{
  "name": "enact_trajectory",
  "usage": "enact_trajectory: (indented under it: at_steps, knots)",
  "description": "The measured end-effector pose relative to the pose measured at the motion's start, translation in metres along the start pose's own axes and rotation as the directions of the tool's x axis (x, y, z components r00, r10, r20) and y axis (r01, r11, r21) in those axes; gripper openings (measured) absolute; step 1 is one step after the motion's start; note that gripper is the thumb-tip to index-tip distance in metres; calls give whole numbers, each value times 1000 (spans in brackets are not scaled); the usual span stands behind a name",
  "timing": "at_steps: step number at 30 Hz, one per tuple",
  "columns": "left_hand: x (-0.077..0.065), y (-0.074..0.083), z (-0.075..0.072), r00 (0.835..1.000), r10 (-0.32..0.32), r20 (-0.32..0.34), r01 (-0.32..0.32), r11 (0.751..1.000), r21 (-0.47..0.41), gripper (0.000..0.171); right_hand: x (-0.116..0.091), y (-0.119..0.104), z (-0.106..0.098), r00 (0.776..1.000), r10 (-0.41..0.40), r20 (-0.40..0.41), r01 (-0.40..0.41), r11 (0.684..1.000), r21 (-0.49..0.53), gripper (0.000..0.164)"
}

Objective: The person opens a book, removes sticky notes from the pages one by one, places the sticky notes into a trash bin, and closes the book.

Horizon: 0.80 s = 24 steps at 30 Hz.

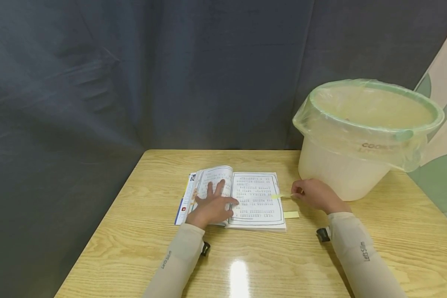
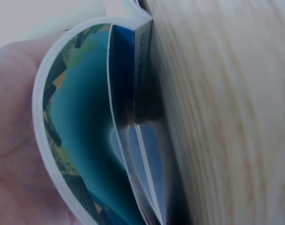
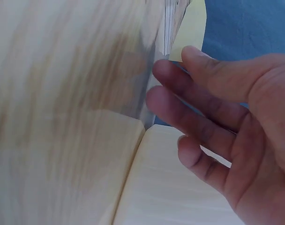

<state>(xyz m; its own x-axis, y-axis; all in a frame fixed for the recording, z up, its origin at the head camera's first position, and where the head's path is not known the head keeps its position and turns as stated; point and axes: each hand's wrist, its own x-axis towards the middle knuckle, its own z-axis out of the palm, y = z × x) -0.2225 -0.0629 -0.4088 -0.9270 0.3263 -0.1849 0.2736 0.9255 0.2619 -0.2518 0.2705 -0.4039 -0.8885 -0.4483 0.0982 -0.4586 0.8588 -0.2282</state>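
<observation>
Open book (image 1: 251, 198) lies on bench (image 1: 264, 263), left of right hand (image 1: 316, 194). Right hand pinches upper yellow strip (image 1: 282, 196) by outer end; strip's long axis runs sideways, from fingertips onto right page. Lower yellow strip (image 1: 291, 215) juts from same edge, nearer right hand. Left hand (image 1: 213, 207) rests on left page, fingers spread.

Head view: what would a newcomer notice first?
Likely the pale bucket, translucent bag over its rim, right rear on the table. Next, the open book left of it: the left hand rests on its left page, and the right hand pinches a yellow strip at the book's right edge.
</observation>
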Motion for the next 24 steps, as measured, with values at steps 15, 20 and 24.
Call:
enact_trajectory:
  at_steps: [15,20,24]
  knots:
    - [-1,-12,-2,999,28,-14,-29,999,-16,35,-1,0,-3,999,32,32,-32,999,-19,10]
    - [-1,-11,-2,999,27,-19,-28,999,-22,34,-1,1,-4,998,47,50,-47,999,-5,8]
    - [-2,-9,-3,1000,28,-14,-28,999,-24,34,-1,0,-5,997,53,59,-52,999,-3,8]
